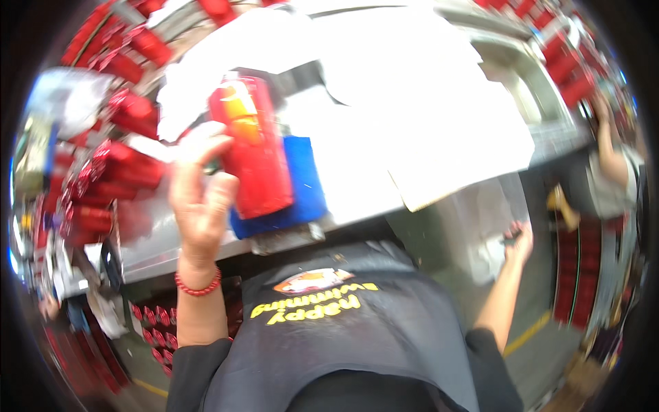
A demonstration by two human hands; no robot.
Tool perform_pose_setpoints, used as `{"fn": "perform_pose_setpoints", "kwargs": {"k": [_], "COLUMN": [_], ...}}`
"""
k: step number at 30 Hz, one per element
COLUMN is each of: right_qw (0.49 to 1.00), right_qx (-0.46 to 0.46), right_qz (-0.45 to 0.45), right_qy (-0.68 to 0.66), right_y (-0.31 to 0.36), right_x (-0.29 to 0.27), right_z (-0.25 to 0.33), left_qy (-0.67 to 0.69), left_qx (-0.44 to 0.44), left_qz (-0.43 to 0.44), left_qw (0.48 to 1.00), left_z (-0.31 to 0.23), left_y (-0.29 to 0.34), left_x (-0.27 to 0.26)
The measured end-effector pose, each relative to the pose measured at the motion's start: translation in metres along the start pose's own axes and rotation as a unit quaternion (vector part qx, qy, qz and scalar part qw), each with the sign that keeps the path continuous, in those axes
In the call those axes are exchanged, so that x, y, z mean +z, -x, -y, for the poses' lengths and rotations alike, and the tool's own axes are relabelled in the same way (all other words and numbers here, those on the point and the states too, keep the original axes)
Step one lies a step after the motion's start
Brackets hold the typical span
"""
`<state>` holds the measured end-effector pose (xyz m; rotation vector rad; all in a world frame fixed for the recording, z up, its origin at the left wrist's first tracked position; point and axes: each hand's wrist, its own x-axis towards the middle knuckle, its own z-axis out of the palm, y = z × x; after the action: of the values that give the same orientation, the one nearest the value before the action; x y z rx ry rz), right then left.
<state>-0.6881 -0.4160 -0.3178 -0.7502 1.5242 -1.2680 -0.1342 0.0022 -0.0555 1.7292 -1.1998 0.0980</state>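
A red tail-light lens [255, 168] with an orange section lies on a blue pad [305, 175] near the front edge of the work table. My left hand [202, 189], blurred, is at the lens's left side with thumb and fingers apart; its fingertips overlap the lens edge, and I cannot tell whether they touch. A small dark green spot shows between its fingers. Away from the table at the right, my right hand [522, 244] is closed around a small dark object [512, 237] whose kind I cannot make out.
White sheeting [412, 103] covers most of the table [147, 257]. Many red lens parts [123, 165] are stacked at the left, with more at the far right [570, 69]. A metal tray [522, 89] sits at the back right. Another person's arm [607, 137] shows at right.
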Motion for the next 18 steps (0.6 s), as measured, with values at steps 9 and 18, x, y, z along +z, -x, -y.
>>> {"fn": "perform_pose_setpoints", "kwargs": {"k": [9, 18], "right_qw": [0.587, 0.350], "right_qx": [-0.585, -0.608], "right_qz": [0.530, 0.607], "right_qy": [0.182, 0.375], "right_y": [0.238, 0.357], "right_x": [0.354, 0.635], "right_z": [0.228, 0.143], "left_qy": [-0.006, 0.001], "left_qx": [-0.008, -0.080], "left_qz": [-0.030, -0.051], "left_qw": [1.000, 0.995], "left_z": [0.010, 0.023], "left_y": [0.022, 0.041], "left_x": [0.003, -0.019]}}
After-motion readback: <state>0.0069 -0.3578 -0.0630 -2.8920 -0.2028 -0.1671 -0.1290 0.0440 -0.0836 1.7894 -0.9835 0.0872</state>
